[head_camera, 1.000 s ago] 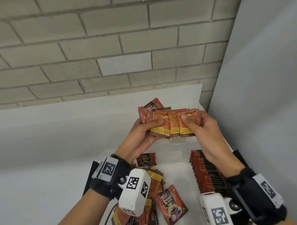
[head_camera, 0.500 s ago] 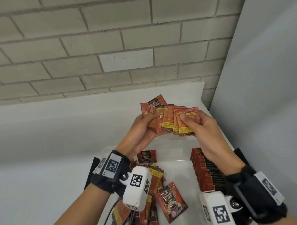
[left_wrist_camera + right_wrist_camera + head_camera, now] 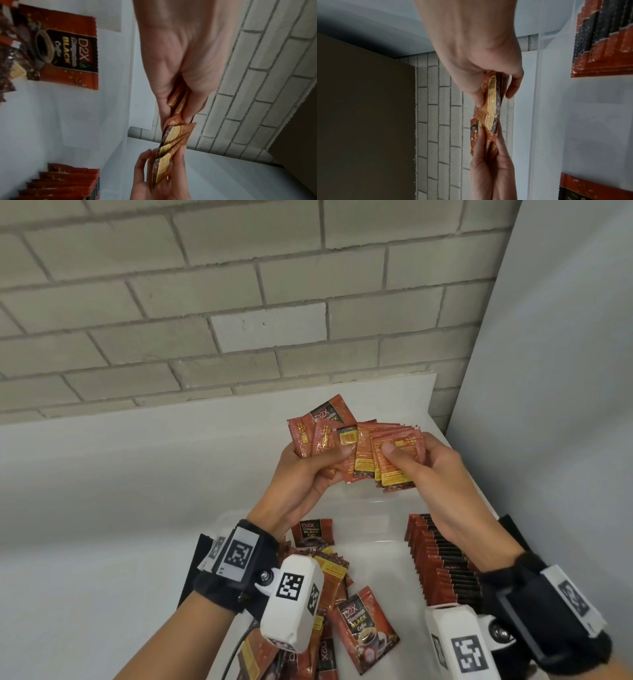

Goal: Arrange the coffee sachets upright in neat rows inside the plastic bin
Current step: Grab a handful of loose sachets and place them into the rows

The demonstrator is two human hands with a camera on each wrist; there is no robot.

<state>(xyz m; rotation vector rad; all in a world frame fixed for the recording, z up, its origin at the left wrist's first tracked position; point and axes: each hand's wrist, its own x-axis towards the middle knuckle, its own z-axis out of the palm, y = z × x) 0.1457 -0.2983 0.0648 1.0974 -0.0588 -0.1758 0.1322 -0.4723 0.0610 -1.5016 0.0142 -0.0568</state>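
Partway done: 1 upright row (image 3: 442,559) stands in the plastic bin (image 3: 373,546), loose sachets (image 3: 329,583) remain, and my left hand (image 3: 308,470) and right hand (image 3: 435,467) both grip a fanned batch (image 3: 383,453).

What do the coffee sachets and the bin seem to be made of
Coffee sachets: likely thin foil-laminated plastic film, glossy and printed, with crimped serrated edges. Bin: seemingly clear, smooth plastic; the white surface shows through its walls.

Both hands were raised side by side, the left hand (image 3: 310,470) and right hand (image 3: 433,470) each pinching sachets (image 3: 383,453) between thumb and curled fingers (image 3: 388,447).
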